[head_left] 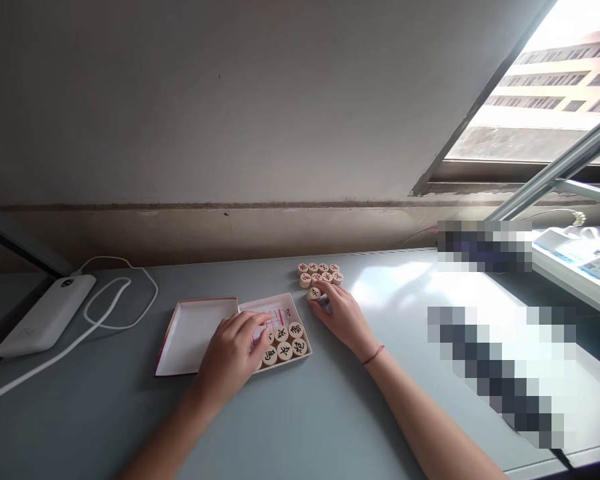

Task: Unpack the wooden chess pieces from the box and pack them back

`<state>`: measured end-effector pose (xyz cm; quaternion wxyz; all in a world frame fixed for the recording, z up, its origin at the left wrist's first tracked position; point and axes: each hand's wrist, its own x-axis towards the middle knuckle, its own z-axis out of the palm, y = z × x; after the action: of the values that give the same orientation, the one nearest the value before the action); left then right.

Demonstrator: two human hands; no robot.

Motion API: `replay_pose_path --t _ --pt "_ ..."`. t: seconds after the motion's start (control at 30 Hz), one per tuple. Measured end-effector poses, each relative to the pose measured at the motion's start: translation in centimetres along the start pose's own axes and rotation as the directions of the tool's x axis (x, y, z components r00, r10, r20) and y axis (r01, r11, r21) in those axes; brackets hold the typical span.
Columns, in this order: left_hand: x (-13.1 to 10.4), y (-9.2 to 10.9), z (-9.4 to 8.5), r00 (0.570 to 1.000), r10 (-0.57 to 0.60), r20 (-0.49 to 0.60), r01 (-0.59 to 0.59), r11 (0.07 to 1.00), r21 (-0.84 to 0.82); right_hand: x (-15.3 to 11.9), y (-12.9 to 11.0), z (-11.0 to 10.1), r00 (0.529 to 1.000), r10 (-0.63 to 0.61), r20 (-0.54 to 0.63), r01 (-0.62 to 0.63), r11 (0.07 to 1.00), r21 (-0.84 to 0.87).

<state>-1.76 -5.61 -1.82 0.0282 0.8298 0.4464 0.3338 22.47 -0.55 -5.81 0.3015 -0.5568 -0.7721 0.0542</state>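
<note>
My right hand (pixel 337 313) has its thumb and fingers closed round a round wooden piece with a black character (pixel 313 293), just in front of a group of several pieces with red characters (pixel 323 268). My left hand (pixel 235 343) rests over the left part of an open box (pixel 300 312), its fingers curled; what they hold, if anything, is hidden. Inside the box, several wooden pieces with black characters (pixel 285 351) lie in rows to the right of my left hand. The box's lid (pixel 195 330) lies at its left, partly behind my left hand.
A white power bank (pixel 47 317) with a white cable (pixel 87 331) lies on the grey table (pixel 290 427) at the left. A wall runs along the back edge. Blurred-out objects and a metal frame (pixel 555 179) are at the right, below a window.
</note>
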Motion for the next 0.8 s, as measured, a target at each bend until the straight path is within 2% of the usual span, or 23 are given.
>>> replay_pose_path --t 0.1,0.3,0.5,0.6,0.7,0.8 --pt "0.1 -0.2 0.0 1.0 -0.005 0.012 0.005 1.0 0.007 0.0 0.0 0.3 0.999 0.041 -0.009 -0.04 0.999 0.009" --pt "-0.2 -0.5 0.2 0.998 -0.028 0.052 0.028 1.0 0.004 0.3 0.0 0.7 0.999 0.019 -0.044 -0.018 1.0 0.021" --pt "-0.1 -0.8 -0.2 0.993 -0.081 0.091 0.074 0.994 0.084 0.0 -1.1 -0.7 0.999 0.029 -0.024 -0.028 0.999 0.027" --pt "-0.2 -0.9 -0.3 0.986 -0.098 0.136 0.076 0.985 0.155 -0.5 -2.8 -1.5 0.994 0.031 0.105 -0.045 0.991 0.129" --pt "-0.3 -0.7 -0.2 0.971 -0.131 0.201 0.088 0.974 0.208 -0.9 -4.3 -1.6 0.954 -0.007 0.3 -0.059 0.976 0.211" --pt "-0.4 -0.2 0.2 0.956 -0.161 0.246 0.109 0.971 0.213 -1.1 -5.1 -1.1 0.938 -0.003 0.348 -0.061 0.983 0.171"
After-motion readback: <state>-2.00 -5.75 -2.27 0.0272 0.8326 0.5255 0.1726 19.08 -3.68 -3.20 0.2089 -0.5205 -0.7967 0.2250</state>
